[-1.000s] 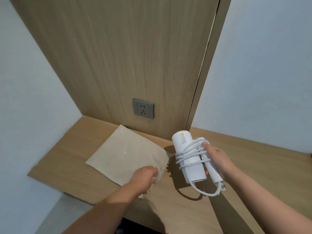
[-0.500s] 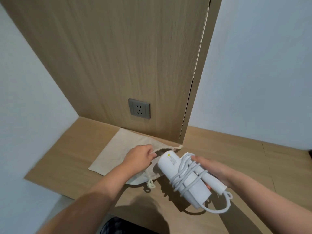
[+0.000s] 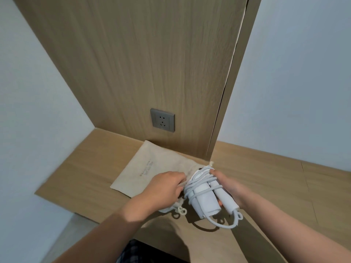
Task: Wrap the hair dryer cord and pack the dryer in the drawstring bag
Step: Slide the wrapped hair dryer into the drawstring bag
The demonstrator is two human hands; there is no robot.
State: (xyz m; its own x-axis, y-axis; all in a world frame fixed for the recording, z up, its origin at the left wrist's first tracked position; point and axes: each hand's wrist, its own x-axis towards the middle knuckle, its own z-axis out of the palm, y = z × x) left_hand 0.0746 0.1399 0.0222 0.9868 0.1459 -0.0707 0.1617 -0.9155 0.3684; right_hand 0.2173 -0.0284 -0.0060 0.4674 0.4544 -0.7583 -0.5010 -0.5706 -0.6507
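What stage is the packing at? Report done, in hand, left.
Done: the cord is wound around the hair dryer. In hand: the right hand points the dryer's front end at the mouth of the bag, which the left hand holds open. Left: slide the dryer in, tuck the loose loop, pull the drawstring.

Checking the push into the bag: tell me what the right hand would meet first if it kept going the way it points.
The right hand points up-left, driving the white cord-wrapped hair dryer nose-first. First comes the open mouth of the beige cloth drawstring bag, held by the left hand; depth unclear.
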